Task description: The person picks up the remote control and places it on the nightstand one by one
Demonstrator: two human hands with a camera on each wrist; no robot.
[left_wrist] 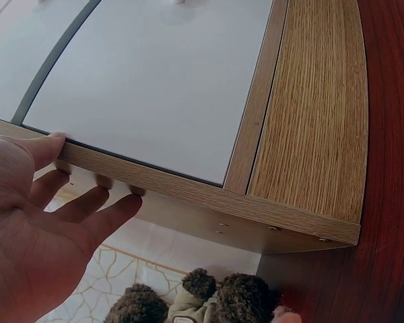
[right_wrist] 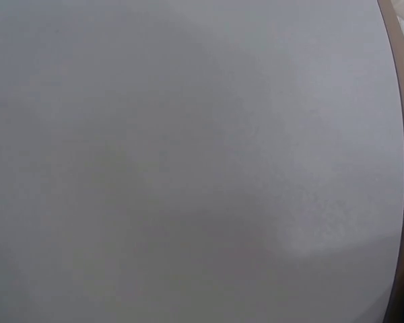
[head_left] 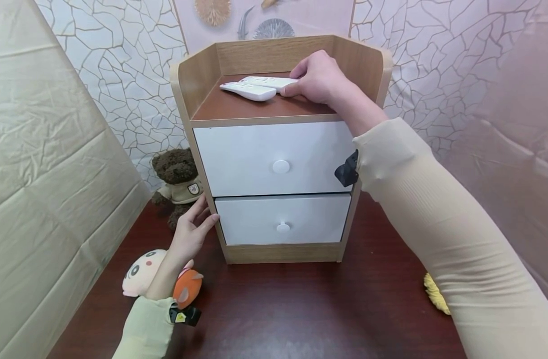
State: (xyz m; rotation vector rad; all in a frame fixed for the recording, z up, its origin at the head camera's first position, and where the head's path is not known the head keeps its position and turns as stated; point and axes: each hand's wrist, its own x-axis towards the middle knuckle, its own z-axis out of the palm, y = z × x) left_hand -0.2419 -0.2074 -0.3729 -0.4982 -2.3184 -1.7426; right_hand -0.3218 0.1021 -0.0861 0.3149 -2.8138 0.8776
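Fingers of right hand [head_left: 320,80] are clamped on rear white remote [head_left: 274,82], twelve o'clock, best kept level and clear of front remote [head_left: 252,91]; cabinet [head_left: 251,182] is gripped by left hand [head_left: 189,239], eight o'clock.

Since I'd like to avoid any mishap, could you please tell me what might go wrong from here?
The right hand pinches the rear white remote near one end, so it may tip or slip.
The front white remote lies close in front of it; a nudge could push it off the front of the cabinet, which has no raised rim there.
The left hand grips the cabinet's side edge; an uneven pull might shift it.
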